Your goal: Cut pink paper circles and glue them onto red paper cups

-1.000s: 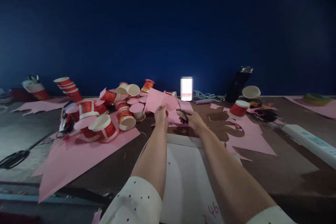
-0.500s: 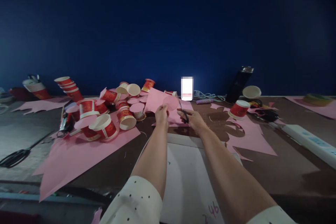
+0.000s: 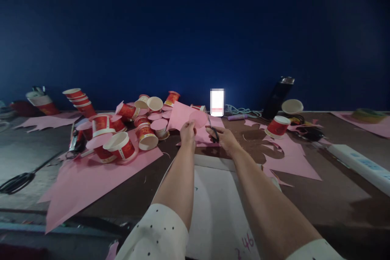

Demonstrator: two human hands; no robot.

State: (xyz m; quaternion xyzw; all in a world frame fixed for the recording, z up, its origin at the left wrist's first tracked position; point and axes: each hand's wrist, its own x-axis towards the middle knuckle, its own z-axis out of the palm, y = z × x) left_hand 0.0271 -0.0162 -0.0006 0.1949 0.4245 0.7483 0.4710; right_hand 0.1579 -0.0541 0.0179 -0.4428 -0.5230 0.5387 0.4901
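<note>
My left hand (image 3: 188, 132) pinches a sheet of pink paper (image 3: 180, 117) with a rounded edge, held up above the table. Closed around the dark handles of a pair of scissors (image 3: 215, 133) is my right hand (image 3: 224, 137). The thin blades point up and away, right beside the rounded edge of the paper. Whether the blades touch the paper I cannot tell. More pink paper (image 3: 210, 140) lies under and behind my hands. Left of them, several red paper cups (image 3: 120, 147) stand or lie in a heap, some with pink paper discs (image 3: 159, 124) on their ends.
At the wall stand a glowing phone (image 3: 217, 103) and a dark flask (image 3: 276, 98), with a purple tube (image 3: 237, 117) and a pale cable between. Cut pink scraps (image 3: 294, 156), a red cup (image 3: 278, 126) and a power strip (image 3: 361, 164) lie right. A white box (image 3: 217, 203) sits below my arms.
Almost nothing differs. Both hands, the paper and the scissors keep nearly the same place, and the view has shifted very slightly.
</note>
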